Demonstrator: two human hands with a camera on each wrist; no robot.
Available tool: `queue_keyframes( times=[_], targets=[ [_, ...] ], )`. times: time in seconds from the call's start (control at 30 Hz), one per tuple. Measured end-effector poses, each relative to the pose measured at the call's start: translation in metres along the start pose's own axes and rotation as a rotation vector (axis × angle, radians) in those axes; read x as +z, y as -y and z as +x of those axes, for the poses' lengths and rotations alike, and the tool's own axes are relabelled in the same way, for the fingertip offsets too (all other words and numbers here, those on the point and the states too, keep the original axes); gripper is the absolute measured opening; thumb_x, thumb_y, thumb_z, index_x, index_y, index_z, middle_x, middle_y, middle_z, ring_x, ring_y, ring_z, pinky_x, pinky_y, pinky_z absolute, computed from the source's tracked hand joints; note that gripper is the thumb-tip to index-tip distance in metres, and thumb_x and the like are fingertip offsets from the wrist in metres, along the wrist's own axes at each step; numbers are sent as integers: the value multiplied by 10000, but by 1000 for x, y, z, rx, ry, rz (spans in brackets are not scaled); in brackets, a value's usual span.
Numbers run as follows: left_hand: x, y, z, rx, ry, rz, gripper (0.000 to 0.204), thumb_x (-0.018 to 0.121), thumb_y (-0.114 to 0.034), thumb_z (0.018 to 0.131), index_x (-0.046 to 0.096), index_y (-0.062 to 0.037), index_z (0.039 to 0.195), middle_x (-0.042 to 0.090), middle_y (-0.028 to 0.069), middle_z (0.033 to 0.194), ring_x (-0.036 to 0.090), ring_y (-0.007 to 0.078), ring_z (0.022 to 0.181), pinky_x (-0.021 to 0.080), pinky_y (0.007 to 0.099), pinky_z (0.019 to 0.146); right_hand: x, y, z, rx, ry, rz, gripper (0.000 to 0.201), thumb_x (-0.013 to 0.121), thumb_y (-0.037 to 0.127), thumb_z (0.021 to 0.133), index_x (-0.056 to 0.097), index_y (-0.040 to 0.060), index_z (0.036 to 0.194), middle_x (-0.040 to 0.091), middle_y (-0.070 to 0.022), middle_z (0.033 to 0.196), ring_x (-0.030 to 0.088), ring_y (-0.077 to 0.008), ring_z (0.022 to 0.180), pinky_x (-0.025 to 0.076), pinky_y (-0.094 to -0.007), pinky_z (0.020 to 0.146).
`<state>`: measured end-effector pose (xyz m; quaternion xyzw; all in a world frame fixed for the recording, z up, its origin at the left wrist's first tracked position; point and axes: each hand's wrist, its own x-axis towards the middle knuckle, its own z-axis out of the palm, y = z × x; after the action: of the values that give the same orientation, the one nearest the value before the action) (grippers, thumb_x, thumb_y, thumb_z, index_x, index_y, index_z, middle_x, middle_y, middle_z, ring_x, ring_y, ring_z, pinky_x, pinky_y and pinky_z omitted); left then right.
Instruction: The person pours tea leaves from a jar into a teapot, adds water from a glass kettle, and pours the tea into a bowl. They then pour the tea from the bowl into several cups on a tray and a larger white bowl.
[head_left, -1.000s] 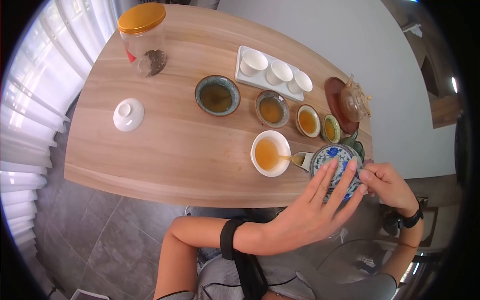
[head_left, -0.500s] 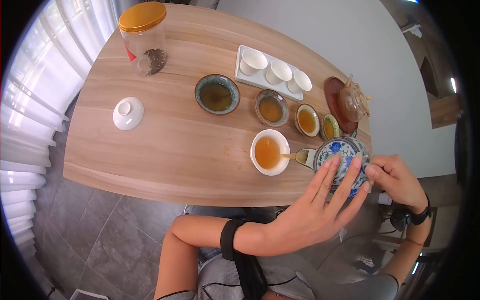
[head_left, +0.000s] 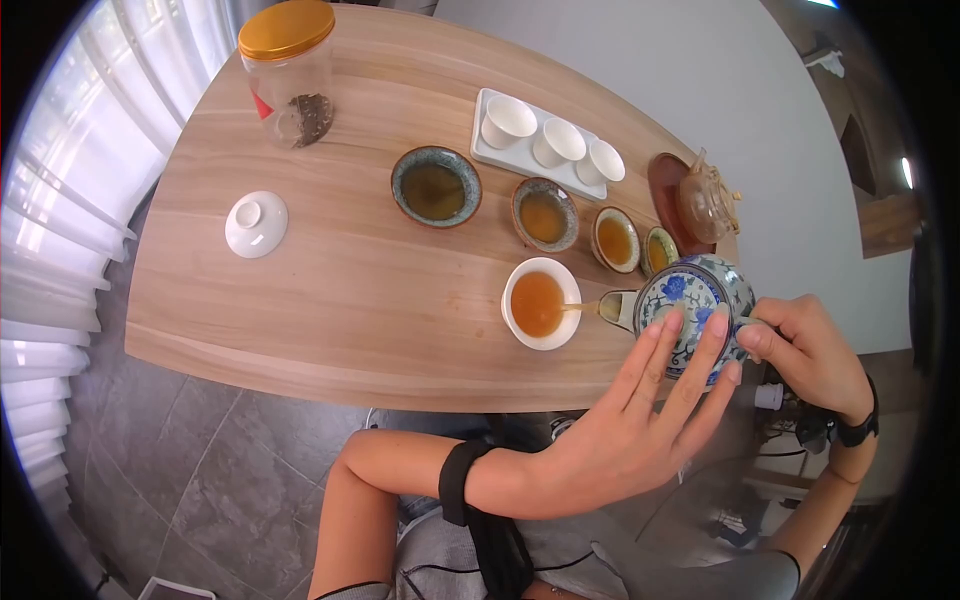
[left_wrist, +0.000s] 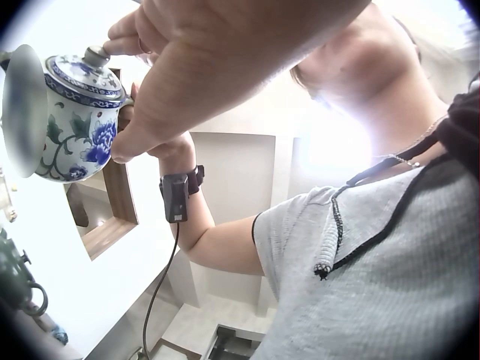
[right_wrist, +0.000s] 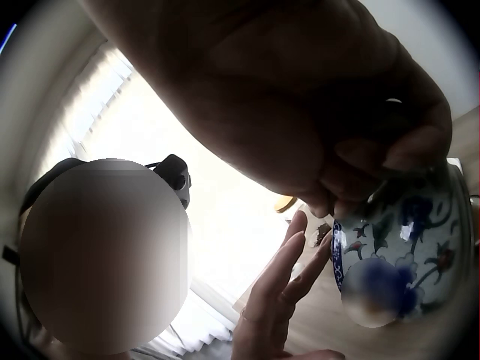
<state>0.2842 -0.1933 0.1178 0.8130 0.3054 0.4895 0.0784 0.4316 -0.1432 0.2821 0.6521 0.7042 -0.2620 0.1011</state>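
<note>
A blue-and-white teapot [head_left: 690,300] is tilted toward the left in the head view, a thin stream running from its spout into a white bowl [head_left: 540,335] of amber tea. My right hand [head_left: 810,350] grips the handle. Straight fingers of my left hand [head_left: 640,430] rest on the lid. In the left wrist view the teapot [left_wrist: 82,135] shows its round lid knob under a fingertip. Part of the teapot [right_wrist: 405,240] appears below my right hand [right_wrist: 360,135] in the right wrist view.
Behind the white bowl stand several tea-filled cups, among them a large grey-blue one [head_left: 436,187]. Farther back are a white tray [head_left: 482,152] with three white cups, a glass teapot [head_left: 705,205] and a gold-lidded jar [head_left: 290,75]. A white lid [head_left: 257,225] lies at left.
The teapot and my right hand have moved a little to the right and up in the head view. The tea in the white bowl looks darker and fuller.
</note>
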Motion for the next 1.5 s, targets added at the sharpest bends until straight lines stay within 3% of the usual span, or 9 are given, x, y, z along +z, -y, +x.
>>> queue_keyframes(
  times=[0.37, 0.53, 0.83, 1.07, 1.27, 1.33, 1.37, 1.43, 1.5],
  targets=[
    [2, -3, -12, -60, 78, 99, 447, 475, -165, 872, 466, 54, 1261, 418, 331, 1320, 474, 477, 1175, 377, 491, 1013, 13, 9, 13, -100, -4, -134, 336, 605, 252, 885, 490, -13, 714, 422, -143, 541, 375, -286, 479, 319, -348, 460],
    [7, 0, -24, -91, 105, 120, 475, 483, -142, 832, 470, 58, 1262, 399, 352, 1322, 442, 495, 1196, 365, 511, 1016, 23, 11, 21, -213, 4, -265, 343, 597, 269, 881, 490, -2, 700, 484, -172, 591, 474, -360, 545, 356, -395, 488],
    [13, -2, -36, -109, 122, 161, 470, 487, -117, 816, 473, 67, 1248, 385, 372, 1317, 448, 498, 1186, 378, 510, 1004, 41, 1, 26, -416, -97, -510, 330, 605, 289, 860, 497, 22, 698, 537, -138, 610, 537, -340, 594, 407, -424, 528],
    [20, -10, -38, -53, 141, 179, 486, 492, -120, 810, 464, 65, 1258, 372, 376, 1325, 420, 505, 1210, 363, 519, 1013, 53, -21, 11, -444, -211, -489, 348, 618, 295, 848, 474, 28, 677, 534, -130, 614, 535, -330, 588, 405, -417, 526],
    [30, -19, -35, 20, 202, 251, 569, 537, -204, 813, 420, 53, 1306, 352, 349, 1359, 387, 507, 1236, 322, 531, 1037, 84, -72, 0, -428, -336, -124, 297, 606, 243, 873, 505, 6, 727, 488, -144, 597, 498, -327, 554, 390, -385, 515],
    [39, -21, -31, 10, 187, 175, 705, 613, -334, 781, 389, 42, 1333, 329, 335, 1382, 365, 491, 1261, 283, 535, 1056, 98, -94, -4, -243, -246, 174, 279, 548, 225, 927, 516, 3, 760, 469, -81, 592, 481, -224, 524, 390, -335, 504],
    [42, -21, -28, 27, 192, 186, 705, 613, -334, 781, 389, 42, 1333, 329, 335, 1382, 365, 491, 1261, 283, 535, 1056, 110, -104, -4, -248, -263, 186, 279, 548, 225, 927, 516, 3, 760, 469, -81, 592, 481, -224, 524, 390, -335, 504],
    [47, -22, -19, 55, 225, 120, 821, 658, -441, 739, 373, 29, 1349, 309, 332, 1396, 359, 447, 1284, 239, 526, 1074, 138, -125, -4, -154, -250, 816, 317, 470, 253, 975, 522, 19, 768, 463, -8, 639, 461, -110, 576, 390, -275, 524],
    [53, -26, -10, 77, 220, 108, 819, 654, -454, 745, 376, 27, 1347, 311, 330, 1396, 369, 424, 1285, 227, 518, 1078, 159, -137, -4, -162, -293, 959, 322, 446, 263, 984, 531, 25, 785, 469, 9, 668, 465, -86, 613, 392, -257, 546]
  ],
)
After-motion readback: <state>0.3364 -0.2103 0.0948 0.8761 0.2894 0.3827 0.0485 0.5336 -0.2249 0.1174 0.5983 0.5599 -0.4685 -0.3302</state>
